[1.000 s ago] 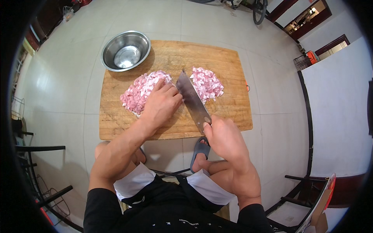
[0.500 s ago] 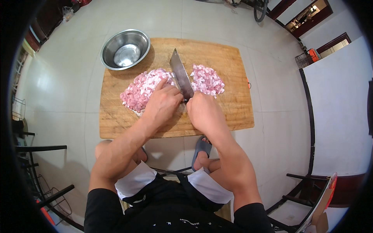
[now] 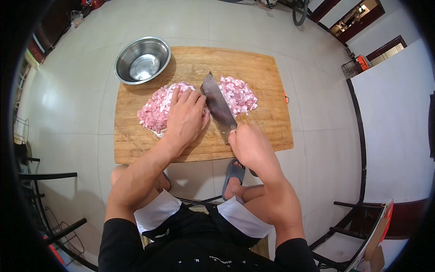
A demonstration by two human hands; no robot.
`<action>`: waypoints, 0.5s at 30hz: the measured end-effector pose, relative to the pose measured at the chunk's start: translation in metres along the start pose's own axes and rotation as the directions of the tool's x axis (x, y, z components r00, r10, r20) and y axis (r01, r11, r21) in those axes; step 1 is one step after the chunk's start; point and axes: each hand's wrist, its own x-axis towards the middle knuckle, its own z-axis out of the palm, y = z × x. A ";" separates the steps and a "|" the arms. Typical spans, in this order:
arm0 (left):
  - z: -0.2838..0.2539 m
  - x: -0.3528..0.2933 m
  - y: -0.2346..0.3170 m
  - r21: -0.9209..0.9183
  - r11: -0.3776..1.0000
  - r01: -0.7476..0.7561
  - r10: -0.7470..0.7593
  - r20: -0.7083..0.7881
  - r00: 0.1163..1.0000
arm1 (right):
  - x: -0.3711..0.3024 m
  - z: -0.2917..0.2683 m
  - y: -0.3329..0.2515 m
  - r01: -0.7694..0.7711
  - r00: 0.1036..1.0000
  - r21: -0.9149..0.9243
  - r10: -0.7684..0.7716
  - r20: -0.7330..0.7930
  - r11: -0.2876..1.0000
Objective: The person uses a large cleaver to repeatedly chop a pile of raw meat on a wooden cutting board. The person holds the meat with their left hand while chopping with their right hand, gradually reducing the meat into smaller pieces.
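Observation:
My right hand (image 3: 251,144) grips the handle of a cleaver (image 3: 219,109). Its broad dark blade slants between two heaps of diced pink meat, its face turned partly upward. My left hand (image 3: 186,115) lies over the larger heap of meat (image 3: 154,111), fingers bent and close together on its right part, near the blade. That part of the meat is hidden under the hand. Right of the cleaver sits the smaller meat heap (image 3: 239,95), touched by neither hand. Both heaps rest on a wooden cutting board (image 3: 272,124).
A steel bowl (image 3: 122,61) stands at the board's far left corner, with no food visible inside. Around the board stretches a pale tiled floor (image 3: 68,109). My slippered foot (image 3: 233,177) is just below the near edge. Dark chair frames stand at lower left and right.
The cleaver has come toward me and a little right, showing more of its blade face. My left hand has shifted slightly left, its fingers now bunched over the meat.

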 end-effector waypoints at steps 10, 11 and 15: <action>0.010 0.012 -0.004 0.022 1.000 0.005 -0.006 0.024 1.000 | -0.008 -0.002 0.005 0.043 0.998 0.092 -0.047 0.038 0.995; 0.013 0.013 -0.004 0.003 1.000 0.004 -0.004 0.000 1.000 | -0.008 -0.004 0.003 0.033 0.998 0.095 -0.038 0.049 0.995; 0.015 0.011 -0.010 -0.043 0.998 0.035 -0.036 -0.011 0.999 | 0.005 -0.001 -0.011 -0.007 0.997 0.065 0.002 0.077 0.998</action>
